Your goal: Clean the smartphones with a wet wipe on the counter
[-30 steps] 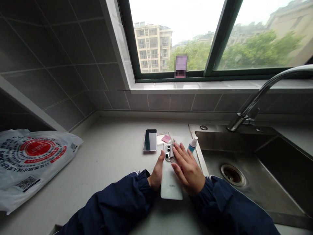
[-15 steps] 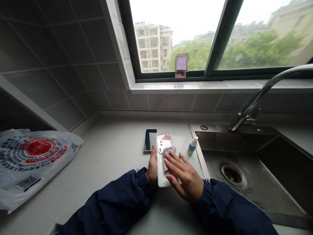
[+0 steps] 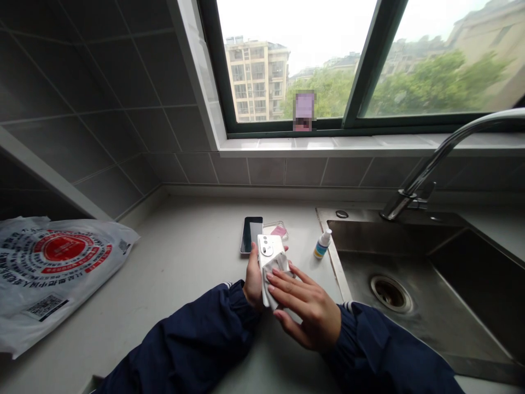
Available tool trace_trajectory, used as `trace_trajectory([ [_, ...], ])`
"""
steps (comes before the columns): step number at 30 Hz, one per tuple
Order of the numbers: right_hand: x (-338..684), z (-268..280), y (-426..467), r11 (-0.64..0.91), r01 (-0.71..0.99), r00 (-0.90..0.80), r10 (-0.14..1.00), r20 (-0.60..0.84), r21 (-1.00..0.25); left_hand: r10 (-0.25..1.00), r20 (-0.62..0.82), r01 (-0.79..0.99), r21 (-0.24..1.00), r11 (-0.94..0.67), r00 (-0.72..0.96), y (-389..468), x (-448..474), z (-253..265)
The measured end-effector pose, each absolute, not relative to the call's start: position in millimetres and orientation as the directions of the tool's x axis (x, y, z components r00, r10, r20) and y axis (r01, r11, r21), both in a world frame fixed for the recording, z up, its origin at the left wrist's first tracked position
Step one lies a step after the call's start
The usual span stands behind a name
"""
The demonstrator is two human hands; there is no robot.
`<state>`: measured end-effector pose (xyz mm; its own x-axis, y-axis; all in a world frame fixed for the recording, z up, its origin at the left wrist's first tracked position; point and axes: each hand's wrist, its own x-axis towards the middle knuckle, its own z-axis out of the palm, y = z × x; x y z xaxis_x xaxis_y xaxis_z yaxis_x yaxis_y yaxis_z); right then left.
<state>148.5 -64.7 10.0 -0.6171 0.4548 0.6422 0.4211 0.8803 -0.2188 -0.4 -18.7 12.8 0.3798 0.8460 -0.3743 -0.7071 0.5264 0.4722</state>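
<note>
My left hand (image 3: 254, 280) is closed around the edges of a white phone (image 3: 277, 244), held tilted with its back and round camera block facing up. A grey cleaning cloth (image 3: 275, 264) lies crumpled over the lower part of that back. With fingers stretched forward, my right hand (image 3: 308, 307) presses the cloth against the phone. Part of the cloth is hidden under those fingers. Just beyond, a second phone (image 3: 251, 234) with a dark screen lies on the counter beside a clear phone case (image 3: 281, 230) that has a pink patch. To the right stands a small spray bottle (image 3: 322, 244).
A steel sink (image 3: 451, 334) with a drain (image 3: 391, 293) is set into the white counter (image 3: 197, 246) on the right, under a chrome faucet (image 3: 426, 158). A printed plastic bag (image 3: 98, 262) lies at the left. Tiled wall and a window are behind.
The phone has turned and shifted slightly left in my left hand. My right hand has slid the cloth left and downward along the phone's back.
</note>
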Motion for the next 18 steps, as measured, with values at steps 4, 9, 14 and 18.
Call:
trace_trajectory([
  [4,147.2,13.2,-65.8,0.890,0.409,-0.588,0.427,0.687,-0.203,0.857,-0.347,-0.710,0.484,0.512,0.381,-15.6,-5.5,18.9],
  [9,148.0,12.9,-64.2,0.864,0.455,-0.534,0.457,0.711,-0.213,0.867,-0.322,-0.719,0.488,0.496,0.380,-12.0,-10.0,19.4],
  [14,149.5,11.6,-61.6,0.835,0.504,-0.532,0.503,0.681,-0.223,0.863,-0.313,-0.736,0.452,0.503,0.398,-14.3,-5.3,19.2],
  [18,150.2,8.9,-60.0,0.772,0.595,-0.573,0.602,0.556,-0.222,0.824,-0.292,-0.740,0.365,0.565,0.486,-19.1,1.2,19.7],
])
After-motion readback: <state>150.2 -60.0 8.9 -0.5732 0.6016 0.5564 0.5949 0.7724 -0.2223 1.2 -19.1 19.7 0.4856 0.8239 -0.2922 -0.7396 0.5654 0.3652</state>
